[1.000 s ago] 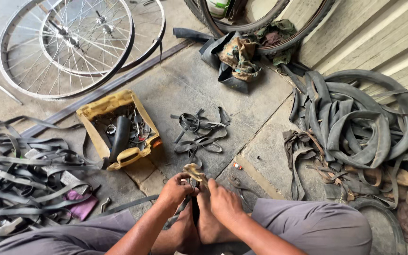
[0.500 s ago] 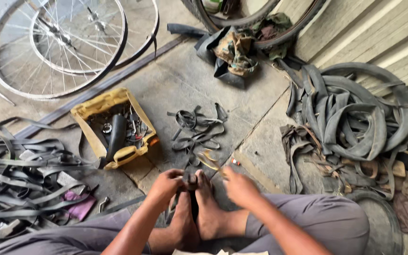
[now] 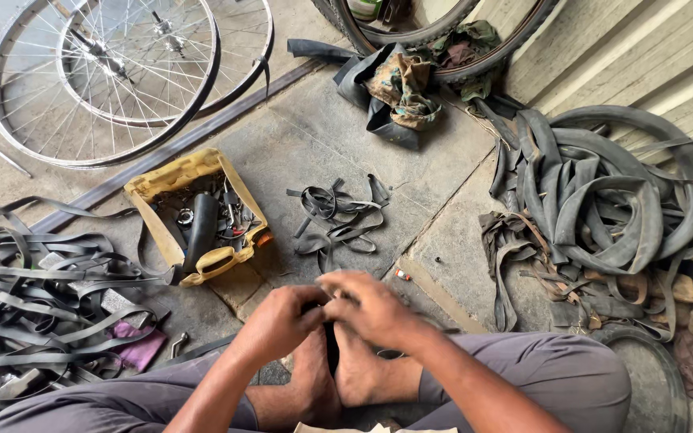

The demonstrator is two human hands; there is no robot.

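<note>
Seated person viewed from above, lower centre of the frame; grey trousers, bare feet pressed sole to sole on the concrete floor (image 3: 322, 144).

Left hand (image 3: 278, 321) and right hand (image 3: 370, 309) are brought together just above the toes, fingers curled inward, knuckles up. A dark rubber piece (image 3: 331, 346) is seen between the hands and the feet, apparently pinched there; which hand grips it cannot be told, since the fingers cover it.

A small heap of cut rubber strips (image 3: 337, 218) is found on the floor directly above the hands, at mid-frame. A tiny red-and-white object (image 3: 402, 275) lies just right of the hands, beside a floor joint.

A yellow cut-open container (image 3: 194, 215) is set at left of centre, filled with dark tools and small metal parts. A large spread of flat black rubber bands (image 3: 38, 297) is laid out at lower left, with a purple scrap (image 3: 139, 346) at its edge.

Two spoked bicycle rims (image 3: 110, 76) are laid overlapping at upper left. A pile of old inner tubes (image 3: 603, 192) is stacked at right against a corrugated wall. Bundled rags (image 3: 407, 84) rest at upper centre, beside a tyre.
</note>
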